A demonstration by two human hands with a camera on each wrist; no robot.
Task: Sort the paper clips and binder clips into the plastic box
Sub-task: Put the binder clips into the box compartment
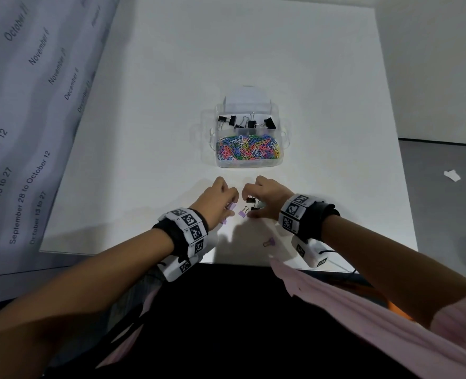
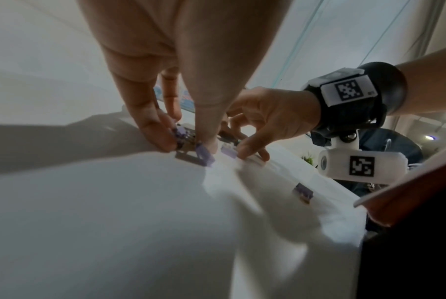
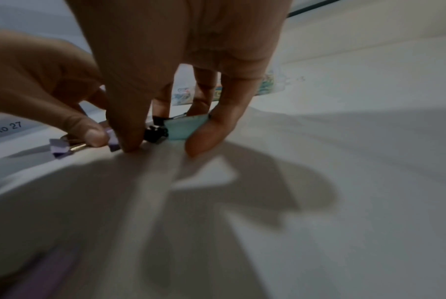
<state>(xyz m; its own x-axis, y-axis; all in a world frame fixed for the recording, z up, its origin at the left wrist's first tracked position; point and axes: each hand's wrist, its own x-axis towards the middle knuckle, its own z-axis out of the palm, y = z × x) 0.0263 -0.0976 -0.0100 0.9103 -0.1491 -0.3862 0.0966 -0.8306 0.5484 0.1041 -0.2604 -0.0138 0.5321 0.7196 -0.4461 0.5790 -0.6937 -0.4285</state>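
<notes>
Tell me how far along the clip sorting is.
Mostly done: the clear plastic box holds coloured paper clips in front and black binder clips behind. The left hand pinches a purple binder clip; the right hand gathers black and pale green ones. A purple clip remains loose.

White table (image 1: 171, 77) fills the middle of the view. A sheet printed with dates (image 1: 21, 105) lies along its left edge. Off to the right, a scrap of white paper (image 1: 452, 175) sits on the grey floor (image 1: 445, 203).
</notes>
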